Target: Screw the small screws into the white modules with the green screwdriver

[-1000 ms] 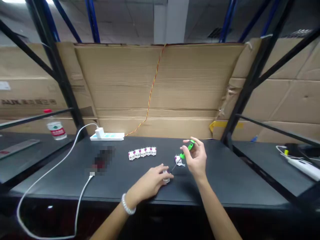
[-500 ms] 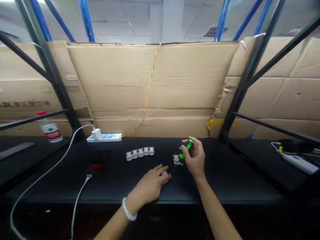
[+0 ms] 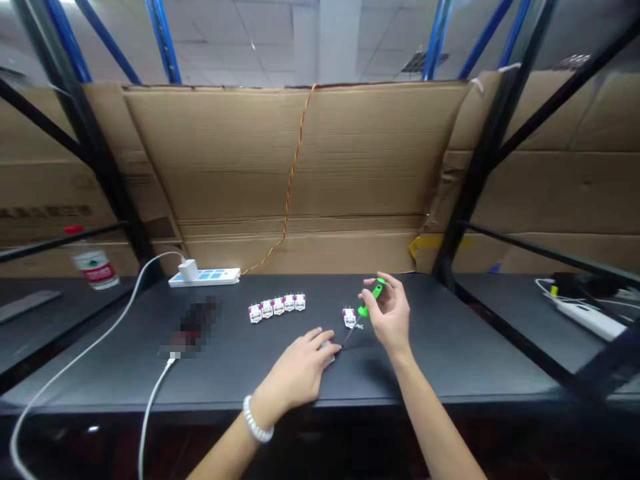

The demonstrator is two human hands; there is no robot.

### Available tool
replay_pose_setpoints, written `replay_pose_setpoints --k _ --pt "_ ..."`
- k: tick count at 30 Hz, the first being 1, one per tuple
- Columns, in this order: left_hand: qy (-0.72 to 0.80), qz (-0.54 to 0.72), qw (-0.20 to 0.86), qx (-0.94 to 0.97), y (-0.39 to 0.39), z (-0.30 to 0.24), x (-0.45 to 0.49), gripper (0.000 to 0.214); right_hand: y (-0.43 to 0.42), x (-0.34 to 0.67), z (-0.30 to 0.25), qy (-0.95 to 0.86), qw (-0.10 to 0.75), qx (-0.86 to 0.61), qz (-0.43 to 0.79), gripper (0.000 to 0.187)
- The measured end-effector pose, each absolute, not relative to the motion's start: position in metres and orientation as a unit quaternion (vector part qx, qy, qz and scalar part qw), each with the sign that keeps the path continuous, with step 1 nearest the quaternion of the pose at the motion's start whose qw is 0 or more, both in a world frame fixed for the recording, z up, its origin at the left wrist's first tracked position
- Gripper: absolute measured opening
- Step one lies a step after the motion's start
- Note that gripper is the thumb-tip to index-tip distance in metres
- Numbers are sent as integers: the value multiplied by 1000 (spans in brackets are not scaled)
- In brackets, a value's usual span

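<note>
Far left, on a lower side bench, lie one grey strip (image 3: 27, 305) and one plastic water bottle (image 3: 95, 267) with a red cap. One white cable (image 3: 95, 343) curves across the black tabletop (image 3: 450, 347) from a charger plug (image 3: 189, 270), which sits in a white power strip (image 3: 210, 277) at the back edge. Beside the cable's lower run, a pixelated patch (image 3: 193, 327) hides one object.

The left hand (image 3: 300, 367), wearing a white beaded bracelet (image 3: 256, 419), lies palm down, wrist low, fingers curved forward over one small white terminal block (image 3: 329, 351). The fingers touch the block, but whether they clamp it or only rest there I cannot tell.

Behind that hand, five matching terminal blocks (image 3: 277, 309) stand in a tight row, and a sixth terminal block (image 3: 350, 319) sits apart, just left of the right hand, making seven in all.

The right hand (image 3: 393, 317) is raised off the table, its wrist upright, with thumb and fingers pinched closed on a green-handled screwdriver (image 3: 373, 298). The thin shaft slants down and left, past the sixth block, its tip near the left hand's block.

Far right, on another bench, lies a second white power strip (image 3: 585, 321).
</note>
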State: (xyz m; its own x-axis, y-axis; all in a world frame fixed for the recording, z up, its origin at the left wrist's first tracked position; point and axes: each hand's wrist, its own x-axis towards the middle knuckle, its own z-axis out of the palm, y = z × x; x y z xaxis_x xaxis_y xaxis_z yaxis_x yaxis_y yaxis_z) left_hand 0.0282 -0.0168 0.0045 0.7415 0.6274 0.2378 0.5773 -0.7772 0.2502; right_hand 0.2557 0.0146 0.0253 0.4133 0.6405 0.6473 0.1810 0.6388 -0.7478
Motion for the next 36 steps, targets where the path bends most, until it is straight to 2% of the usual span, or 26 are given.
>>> replay_pose_setpoints --k 12,22,31,36 --pt "322 137 57 935 -14 7 31 41 12 262 29 -480 769 -398 139 44" --pt "328 141 108 928 -8 18 19 41 12 271 27 -468 779 -397 133 44" --pt "366 109 79 921 -14 16 31 41 12 271 26 -460 785 -395 125 43" --pt "375 114 43 919 -25 4 39 51 12 275 25 -464 785 -394 120 43"
